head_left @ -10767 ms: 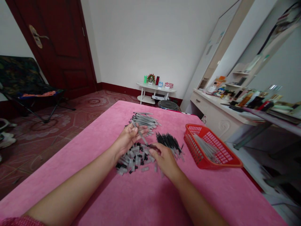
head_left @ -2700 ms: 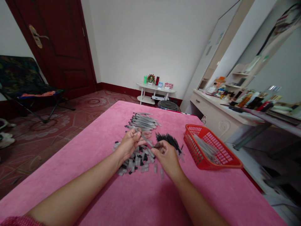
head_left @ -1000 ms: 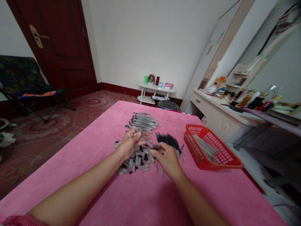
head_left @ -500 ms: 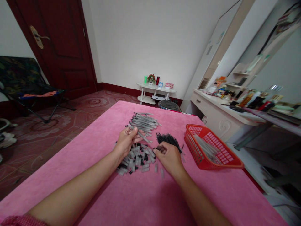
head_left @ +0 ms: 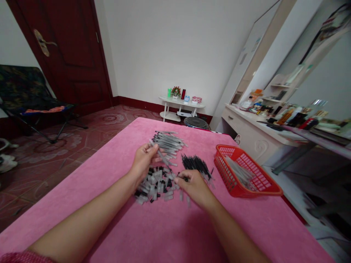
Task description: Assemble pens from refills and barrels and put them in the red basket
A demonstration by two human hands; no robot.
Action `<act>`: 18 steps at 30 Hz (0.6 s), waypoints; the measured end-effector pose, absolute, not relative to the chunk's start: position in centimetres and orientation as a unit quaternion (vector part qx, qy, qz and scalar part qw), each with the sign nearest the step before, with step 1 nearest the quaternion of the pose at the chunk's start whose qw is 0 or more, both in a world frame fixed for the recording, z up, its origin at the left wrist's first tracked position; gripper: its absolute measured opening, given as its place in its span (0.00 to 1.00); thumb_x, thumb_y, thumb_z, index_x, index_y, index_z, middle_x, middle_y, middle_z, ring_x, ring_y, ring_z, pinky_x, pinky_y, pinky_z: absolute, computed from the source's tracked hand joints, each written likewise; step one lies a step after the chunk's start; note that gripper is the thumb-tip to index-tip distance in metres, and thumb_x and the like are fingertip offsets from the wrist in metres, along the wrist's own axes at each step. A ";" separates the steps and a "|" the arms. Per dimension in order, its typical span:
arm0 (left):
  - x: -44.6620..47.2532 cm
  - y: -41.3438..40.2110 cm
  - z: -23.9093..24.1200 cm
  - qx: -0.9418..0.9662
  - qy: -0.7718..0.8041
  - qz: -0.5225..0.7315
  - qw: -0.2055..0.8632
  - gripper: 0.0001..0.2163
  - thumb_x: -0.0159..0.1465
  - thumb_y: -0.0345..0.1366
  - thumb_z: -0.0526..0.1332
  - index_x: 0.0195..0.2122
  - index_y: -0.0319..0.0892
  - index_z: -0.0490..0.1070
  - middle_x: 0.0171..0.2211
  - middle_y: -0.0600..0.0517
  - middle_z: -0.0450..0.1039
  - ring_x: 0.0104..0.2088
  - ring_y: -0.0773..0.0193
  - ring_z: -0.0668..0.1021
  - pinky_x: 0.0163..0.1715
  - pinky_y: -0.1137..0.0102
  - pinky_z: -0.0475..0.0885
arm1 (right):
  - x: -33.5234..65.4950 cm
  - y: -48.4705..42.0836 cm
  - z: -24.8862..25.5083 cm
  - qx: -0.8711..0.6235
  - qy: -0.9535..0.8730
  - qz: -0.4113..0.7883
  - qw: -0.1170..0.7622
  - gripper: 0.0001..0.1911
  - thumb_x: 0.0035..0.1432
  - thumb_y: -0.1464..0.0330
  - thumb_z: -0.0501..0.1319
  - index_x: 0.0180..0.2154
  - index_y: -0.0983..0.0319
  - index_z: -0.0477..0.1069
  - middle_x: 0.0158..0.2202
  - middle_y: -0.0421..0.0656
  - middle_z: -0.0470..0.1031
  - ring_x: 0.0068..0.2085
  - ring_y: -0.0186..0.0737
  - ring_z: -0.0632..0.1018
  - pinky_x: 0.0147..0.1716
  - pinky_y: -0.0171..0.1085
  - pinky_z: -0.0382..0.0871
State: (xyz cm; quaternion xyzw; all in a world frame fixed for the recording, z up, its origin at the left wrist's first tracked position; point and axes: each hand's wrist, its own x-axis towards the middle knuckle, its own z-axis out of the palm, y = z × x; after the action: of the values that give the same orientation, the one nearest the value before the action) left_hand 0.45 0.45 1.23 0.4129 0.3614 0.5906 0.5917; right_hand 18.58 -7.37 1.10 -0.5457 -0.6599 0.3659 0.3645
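My left hand (head_left: 145, 159) is closed on a clear pen barrel (head_left: 162, 155), which slants down to the right with its dark tip low. Close to that tip, the fingers of my right hand (head_left: 193, 182) are pinched together on what looks like a small clear pen cap (head_left: 172, 176), partly hidden by the thumb. Below and between the hands spreads a heap of clear and black pen caps (head_left: 157, 184). Beyond my left hand lies a stack of pens (head_left: 170, 142). Black-tipped refills (head_left: 196, 163) are bunched just behind my right hand.
A red plastic basket (head_left: 233, 182) holding pale slender tubes (head_left: 240, 171) stands on the right of the pink-covered table (head_left: 131, 230). Two loose caps lie near my right wrist. A dresser (head_left: 246, 126) with bottles stands beyond the basket, and a folding chair (head_left: 35, 95) at far left.
The pen in my left hand has tilted more steeply, its dark tip now toward my right fingers. My right hand has shifted slightly left and down, nearer the pen's tip.
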 end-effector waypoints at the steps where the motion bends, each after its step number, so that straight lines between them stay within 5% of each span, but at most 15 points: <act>1: -0.2 1.1 1.4 0.391 0.364 0.618 0.577 0.13 0.54 0.40 0.66 0.33 0.38 0.67 0.29 0.51 0.76 0.27 0.64 0.80 0.23 0.75 0.75 | 18.7 -7.4 1.2 -0.550 -0.668 0.364 0.345 0.10 0.48 0.69 0.58 0.19 0.65 0.69 0.19 0.37 0.65 0.23 0.30 0.66 0.24 0.30 0.58; 11: -3.1 3.4 1.6 0.298 0.365 0.705 0.531 0.09 0.56 0.36 0.65 0.31 0.37 0.66 0.28 0.51 0.75 0.27 0.67 0.79 0.26 0.75 0.75 | 18.9 -7.5 0.5 -0.557 -0.697 0.344 0.291 0.09 0.49 0.70 0.57 0.20 0.64 0.70 0.18 0.37 0.65 0.22 0.30 0.67 0.22 0.29 0.56; 18: -2.0 2.5 1.7 0.323 0.365 0.677 0.551 0.10 0.55 0.37 0.65 0.32 0.37 0.67 0.28 0.52 0.75 0.28 0.66 0.80 0.26 0.75 0.75 | 22.4 -6.3 1.5 -0.673 -0.676 0.162 0.250 0.09 0.49 0.69 0.58 0.20 0.63 0.73 0.20 0.42 0.72 0.25 0.36 0.71 0.23 0.32 0.55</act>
State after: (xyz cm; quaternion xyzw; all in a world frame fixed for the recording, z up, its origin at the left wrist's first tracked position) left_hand -2.04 2.52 1.66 0.3229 0.3647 0.6773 0.5514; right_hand 22.37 -6.28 1.54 -0.6733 -0.6764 0.1623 0.2505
